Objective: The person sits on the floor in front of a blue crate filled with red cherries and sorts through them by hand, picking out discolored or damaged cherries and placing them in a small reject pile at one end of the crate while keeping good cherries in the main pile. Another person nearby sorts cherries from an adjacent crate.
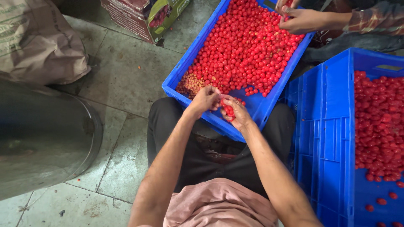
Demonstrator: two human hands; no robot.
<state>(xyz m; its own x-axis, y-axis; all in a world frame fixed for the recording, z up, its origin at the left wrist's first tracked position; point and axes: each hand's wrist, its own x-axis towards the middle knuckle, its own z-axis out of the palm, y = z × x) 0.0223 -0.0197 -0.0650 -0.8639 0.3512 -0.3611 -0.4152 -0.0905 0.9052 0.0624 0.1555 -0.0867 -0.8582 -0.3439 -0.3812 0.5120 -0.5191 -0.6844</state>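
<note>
A big grey metal drum (42, 138) stands on the floor at the left. The left hand (205, 100) pinches a red cherry with its fingers. The right hand (236, 112) cups a few red cherries (228, 110), fingers curled. Both hover over the near edge of the blue crate (261, 110) resting on the person's lap. Another person's hands (299, 19) pick fruit at its far end.

A grey stone-slab floor (126, 80) carries everything. On it stand a deep blue crate (332, 138) of red cherries at right, a cardboard box (143, 17) at top, a sack (38, 42) and a metal drum (42, 134) at left.
</note>
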